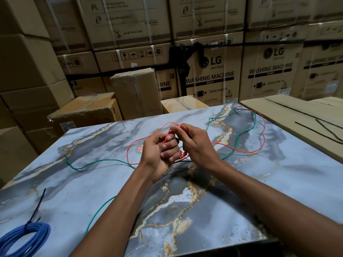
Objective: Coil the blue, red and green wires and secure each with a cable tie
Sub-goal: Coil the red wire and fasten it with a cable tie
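A wall of stacked cardboard cartons (209,75), printed "LG WASHING MACHINE", is seen from 9 through 12 to 3 o'clock; much of the lettering is blurred, and one word is cut off by a smaller taped carton (136,91) standing before it. A flat carton (289,117) lies at 2 o'clock against the bench's edge, with thin black cable ties (323,129) laid upon it, their far ends cut off by the frame.

The bench (92,186) is topped with a glossy slab patterned as blue-grey marble with gold veins; its near corners are out of view.

The green wire (96,162), thin and smooth, is trailed loosely over the bench from 9 o'clock, is hidden behind the hands, and reappears toward 1 o'clock; another stretch is hidden under the left forearm.

The red wire (241,151) is spread in loose loops at the centre and toward 2 o'clock, lying over the green one; part of a round red and green sticker (139,149) is covered by it and by the left hand.

The blue wire (26,238), at 7 o'clock, is already coiled into a ring, partly cut off by the frame, and bound with a black cable tie (38,206) whose tail sticks up.

The left hand (159,151) has its grip curled round gathered red loops. The right hand (193,140) is seen pinching the red wire at the loops' top; the fingertips are hidden.
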Demonstrator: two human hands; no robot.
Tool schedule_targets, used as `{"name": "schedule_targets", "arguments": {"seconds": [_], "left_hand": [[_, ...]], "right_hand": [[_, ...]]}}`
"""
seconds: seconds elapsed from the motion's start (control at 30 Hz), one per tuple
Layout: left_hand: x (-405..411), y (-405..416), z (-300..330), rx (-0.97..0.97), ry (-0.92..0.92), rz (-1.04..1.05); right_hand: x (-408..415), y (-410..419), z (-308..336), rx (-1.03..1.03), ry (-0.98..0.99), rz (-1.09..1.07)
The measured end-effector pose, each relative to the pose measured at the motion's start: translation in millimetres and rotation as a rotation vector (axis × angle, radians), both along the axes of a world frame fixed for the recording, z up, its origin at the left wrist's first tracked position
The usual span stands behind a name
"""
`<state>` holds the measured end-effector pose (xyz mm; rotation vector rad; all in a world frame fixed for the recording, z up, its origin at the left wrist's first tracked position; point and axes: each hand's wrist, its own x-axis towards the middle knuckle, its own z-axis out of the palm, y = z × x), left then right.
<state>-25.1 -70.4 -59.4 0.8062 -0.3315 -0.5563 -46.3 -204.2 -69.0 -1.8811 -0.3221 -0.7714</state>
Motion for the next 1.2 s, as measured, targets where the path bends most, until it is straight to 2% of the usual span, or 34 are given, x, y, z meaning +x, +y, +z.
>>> {"name": "schedule_targets", "arguments": {"seconds": [0.2,0.37,0.63,0.77,1.1,1.17,1.2], "left_hand": [[-0.6,1.0,1.4,-0.001,-0.009,0.014],[0.6,2.0,0.9,0.063,-0.028,0.068],[6.2,9.5,6.5,0.157,-0.054,0.14],[6.0,18.6,12.4,0.036,-0.051,0.117],[25.7,44.0,12.1,-0.348,0.046,0.257],[30.6,47.4,11.6,-0.371,0.041,0.272],[31.5,47.3,11.7,-0.374,0.04,0.264]], "right_hand": [[0.5,-1.3,1.9,0.068,0.032,0.106],[5.6,-2.5,-6.4,0.039,0.062,0.148],[-0.2,-33.7,17.0,-0.048,0.039,0.057],[-4.3,-71.2,35.4,-0.008,0.02,0.041],[-2.1,-121.6,32.4,0.409,0.105,0.116],[-2.0,-119.4,30.3,0.4,0.068,0.064],[-2.8,-114.2,30.1,0.313,0.038,0.03]]}}
